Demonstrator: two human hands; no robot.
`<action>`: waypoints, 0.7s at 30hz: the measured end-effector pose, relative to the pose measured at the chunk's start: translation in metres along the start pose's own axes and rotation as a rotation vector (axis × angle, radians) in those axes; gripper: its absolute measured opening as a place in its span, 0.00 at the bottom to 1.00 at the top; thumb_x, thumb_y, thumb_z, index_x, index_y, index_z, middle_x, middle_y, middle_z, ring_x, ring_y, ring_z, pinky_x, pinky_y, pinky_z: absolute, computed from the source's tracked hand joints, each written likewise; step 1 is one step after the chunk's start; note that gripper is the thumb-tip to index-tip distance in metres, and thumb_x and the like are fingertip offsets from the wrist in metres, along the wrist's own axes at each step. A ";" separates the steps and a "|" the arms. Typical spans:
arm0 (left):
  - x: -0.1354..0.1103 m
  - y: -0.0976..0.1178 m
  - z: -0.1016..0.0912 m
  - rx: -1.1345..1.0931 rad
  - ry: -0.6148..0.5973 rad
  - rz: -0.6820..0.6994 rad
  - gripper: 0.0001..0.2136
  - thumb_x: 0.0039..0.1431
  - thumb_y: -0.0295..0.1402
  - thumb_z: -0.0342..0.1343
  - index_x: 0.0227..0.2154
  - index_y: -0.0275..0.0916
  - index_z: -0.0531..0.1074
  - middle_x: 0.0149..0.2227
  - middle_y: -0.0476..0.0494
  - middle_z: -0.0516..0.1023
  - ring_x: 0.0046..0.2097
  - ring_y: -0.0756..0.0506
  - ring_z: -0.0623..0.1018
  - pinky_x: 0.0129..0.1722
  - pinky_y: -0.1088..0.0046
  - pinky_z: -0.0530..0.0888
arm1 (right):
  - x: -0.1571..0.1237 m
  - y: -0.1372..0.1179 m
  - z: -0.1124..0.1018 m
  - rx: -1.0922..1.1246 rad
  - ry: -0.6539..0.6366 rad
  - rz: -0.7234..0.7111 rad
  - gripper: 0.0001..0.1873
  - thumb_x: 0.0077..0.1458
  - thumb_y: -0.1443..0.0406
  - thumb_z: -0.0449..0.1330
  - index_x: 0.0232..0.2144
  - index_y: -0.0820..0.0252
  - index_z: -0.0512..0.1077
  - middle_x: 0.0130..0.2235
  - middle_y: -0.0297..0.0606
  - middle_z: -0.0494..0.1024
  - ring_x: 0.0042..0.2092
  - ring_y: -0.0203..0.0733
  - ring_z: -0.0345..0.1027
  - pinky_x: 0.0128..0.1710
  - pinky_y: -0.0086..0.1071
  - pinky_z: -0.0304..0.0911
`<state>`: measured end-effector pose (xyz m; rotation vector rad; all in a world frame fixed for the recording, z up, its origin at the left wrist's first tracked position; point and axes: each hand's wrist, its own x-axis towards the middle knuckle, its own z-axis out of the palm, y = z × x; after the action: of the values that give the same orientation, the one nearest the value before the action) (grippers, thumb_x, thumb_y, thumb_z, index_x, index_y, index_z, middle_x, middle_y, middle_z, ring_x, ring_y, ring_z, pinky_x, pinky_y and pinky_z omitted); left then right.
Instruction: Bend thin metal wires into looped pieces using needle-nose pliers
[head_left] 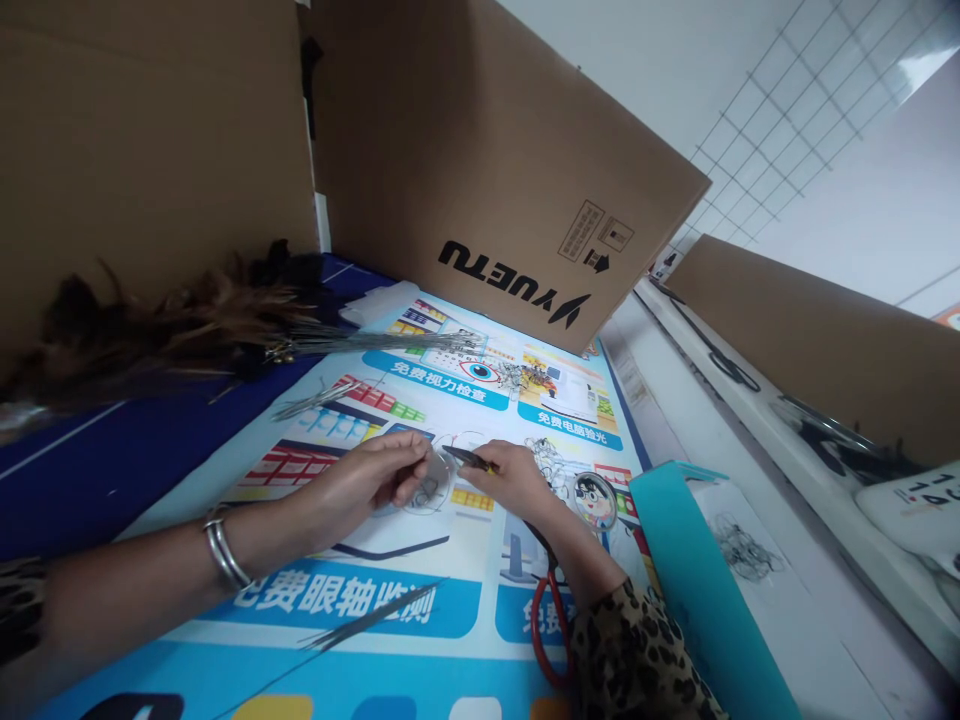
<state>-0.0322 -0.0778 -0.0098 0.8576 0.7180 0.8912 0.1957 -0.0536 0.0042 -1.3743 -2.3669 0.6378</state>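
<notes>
Here, a big pile of brown feathers (pixel 187 330) lies at the far left. A cardboard box (pixel 487 180) stands up behind the work and blocks the view past it. A teal box (pixel 697 590) sits just to the right, and red scissors (pixel 551 620) lie partly under the right wrist.

The left hand (pixel 375 480) has its fingertips pinched together over a small clear disc (pixel 433 492), which lies on the poster between both hands. What it pinches is too tiny to make out. The right hand (pixel 514 480) is closed around a thin dark tool (pixel 469 458), and the tip points at the left fingers.

The scissor blades are hidden. The arms are cut off at the bottom edge.

Everything rests on a bright blue poster (pixel 360 600) with pictures. A white wall with a wire grid (pixel 787 110) is at the back.
</notes>
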 end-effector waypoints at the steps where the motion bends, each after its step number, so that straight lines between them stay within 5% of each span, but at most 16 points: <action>1: 0.000 0.000 0.000 -0.005 0.011 0.003 0.10 0.60 0.38 0.59 0.27 0.37 0.69 0.24 0.51 0.69 0.23 0.53 0.64 0.25 0.76 0.59 | 0.000 -0.001 -0.001 -0.009 0.002 0.006 0.10 0.58 0.58 0.63 0.30 0.57 0.76 0.31 0.33 0.74 0.35 0.36 0.68 0.34 0.27 0.55; 21: 0.006 -0.006 -0.005 0.022 0.122 0.099 0.10 0.61 0.39 0.59 0.32 0.39 0.69 0.29 0.52 0.71 0.26 0.52 0.66 0.27 0.76 0.63 | -0.001 -0.010 -0.010 -0.133 -0.023 0.069 0.12 0.59 0.57 0.61 0.28 0.57 0.76 0.29 0.33 0.75 0.33 0.36 0.66 0.31 0.27 0.50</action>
<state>-0.0310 -0.0734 -0.0183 0.8699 0.7979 1.0320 0.1937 -0.0570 0.0180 -1.5178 -2.4275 0.5248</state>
